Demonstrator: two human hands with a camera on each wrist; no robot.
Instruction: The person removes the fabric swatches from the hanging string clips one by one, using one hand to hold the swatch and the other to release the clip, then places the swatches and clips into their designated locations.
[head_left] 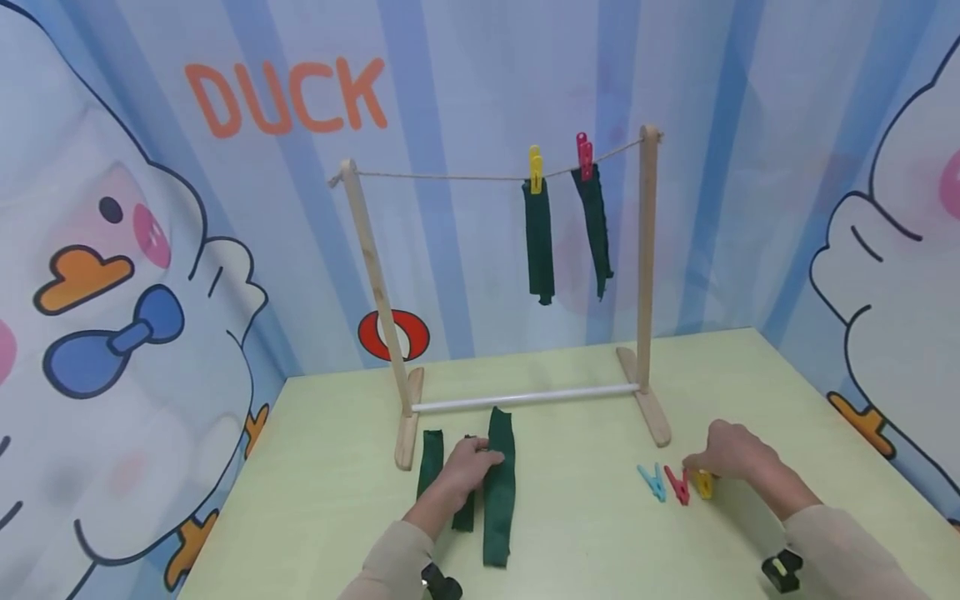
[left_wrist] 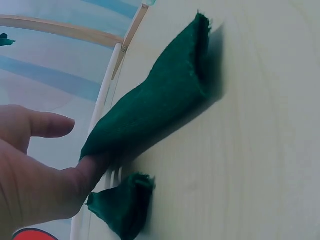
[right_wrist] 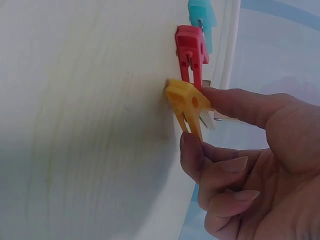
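Note:
My left hand (head_left: 467, 467) is at a long dark green cloth strip (head_left: 499, 492) on the table. In the left wrist view, one finger reaches under the edge of the strip (left_wrist: 155, 90), while another digit stands apart from the fabric. Two more green strips lie nearby, a left one (head_left: 431, 458) and one partly hidden beneath my forearm (head_left: 465, 512). At the right, my right hand (head_left: 738, 454) pinches a yellow clothespin (right_wrist: 186, 100) between thumb and finger, low at the tabletop. Beside it lie a red clothespin (head_left: 678, 485) and a light blue clothespin (head_left: 653, 482).
A wooden stand (head_left: 648, 267) with a string line (head_left: 442, 177) and a white crossbar (head_left: 525, 398) occupies the table's back. Two green strips hang there, one from a yellow clothespin (head_left: 536, 169), another from red pegs (head_left: 585, 158). Duck-printed fabric (head_left: 480, 67) surrounds the table.

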